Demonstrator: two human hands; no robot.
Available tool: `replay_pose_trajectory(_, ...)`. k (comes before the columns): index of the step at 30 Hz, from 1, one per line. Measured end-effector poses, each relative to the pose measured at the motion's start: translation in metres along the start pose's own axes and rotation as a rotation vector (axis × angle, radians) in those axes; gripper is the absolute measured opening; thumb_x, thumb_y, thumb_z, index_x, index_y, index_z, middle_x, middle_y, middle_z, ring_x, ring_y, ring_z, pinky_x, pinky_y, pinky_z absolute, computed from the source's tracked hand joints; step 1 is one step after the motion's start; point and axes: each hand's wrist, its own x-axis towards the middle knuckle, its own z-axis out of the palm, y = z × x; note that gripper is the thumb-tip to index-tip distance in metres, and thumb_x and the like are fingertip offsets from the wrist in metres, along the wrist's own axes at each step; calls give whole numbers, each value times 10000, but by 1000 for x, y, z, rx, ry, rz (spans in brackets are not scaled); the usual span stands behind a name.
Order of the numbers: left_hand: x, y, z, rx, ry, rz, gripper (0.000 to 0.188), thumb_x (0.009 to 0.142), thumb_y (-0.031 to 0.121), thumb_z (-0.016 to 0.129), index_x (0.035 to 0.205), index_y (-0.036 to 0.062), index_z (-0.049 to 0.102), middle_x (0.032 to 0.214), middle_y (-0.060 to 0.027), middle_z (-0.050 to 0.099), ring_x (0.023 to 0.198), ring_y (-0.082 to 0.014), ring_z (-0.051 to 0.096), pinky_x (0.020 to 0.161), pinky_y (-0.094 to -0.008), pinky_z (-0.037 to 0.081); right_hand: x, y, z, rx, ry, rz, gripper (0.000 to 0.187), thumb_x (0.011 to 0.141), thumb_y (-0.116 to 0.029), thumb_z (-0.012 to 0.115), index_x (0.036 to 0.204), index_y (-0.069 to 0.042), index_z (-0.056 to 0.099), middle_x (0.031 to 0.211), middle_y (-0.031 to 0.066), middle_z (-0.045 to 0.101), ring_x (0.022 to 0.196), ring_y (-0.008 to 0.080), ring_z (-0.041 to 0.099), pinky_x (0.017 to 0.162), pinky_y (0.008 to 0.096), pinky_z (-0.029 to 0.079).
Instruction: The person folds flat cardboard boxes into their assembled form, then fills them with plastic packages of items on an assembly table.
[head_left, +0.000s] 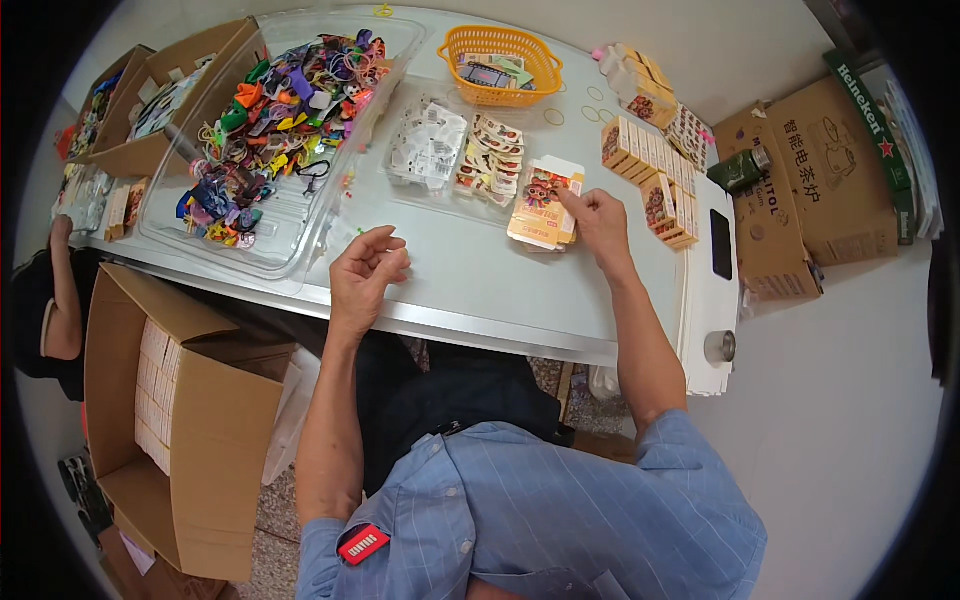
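**Boxing small goods at the white table, partway through**

Sitting at the white table (480, 290) and leaning over its near edge. Keeping an open cardboard box (200, 420) at 8 o'clock on the floor, with rows of small packs showing inside it. Sharing the tabletop with a clear plastic bin (290, 250) at 10 o'clock, holding a heap of colourful toys (280, 110).

Judging by the made-up little cartons (640, 150) standing in rows at 2 o'clock, getting a fair batch done already. Leaving an orange basket (500, 40) at 12 o'clock and the printed sachets (430, 145) at 11 o'clock lying ready. Working now from the stack of flat cartons (545, 205), just right of centre at 1 o'clock, seemingly with plenty left to fold and fill.

Pressing down on the top flat carton with the right hand (600, 220), forefinger extended onto it, other fingers curled in, pinching nothing. Hovering the left hand (365, 270) above the bare table at 9 o'clock of the stack, fingers curled loosely towards the thumb; not possible to tell whether anything tiny is pinched there.
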Motion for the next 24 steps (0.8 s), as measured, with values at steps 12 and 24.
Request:
replay_pose_trajectory(12, -3, 2, -3, -7, 15, 5, 374, 954, 92, 702, 1297, -19, 601, 1113, -117, 693, 897, -160, 697, 738, -281, 584, -24, -4, -7, 692, 172, 60, 221, 969, -226, 712, 858, -35, 695, 672, -58, 569, 537, 19, 431, 467, 220, 294)
replay_pose_trajectory(24, -27, 31, 82, 11, 88, -13, 212, 997, 160, 670, 1090, -28, 701, 936, -49, 725, 788, -75, 656, 704, -243, 543, -84, -51, -1, 46, 14, -500, 149, 893, -132, 768, 922, -15, 680, 819, 50, 639, 688, 113, 570, 615, 275, 476)
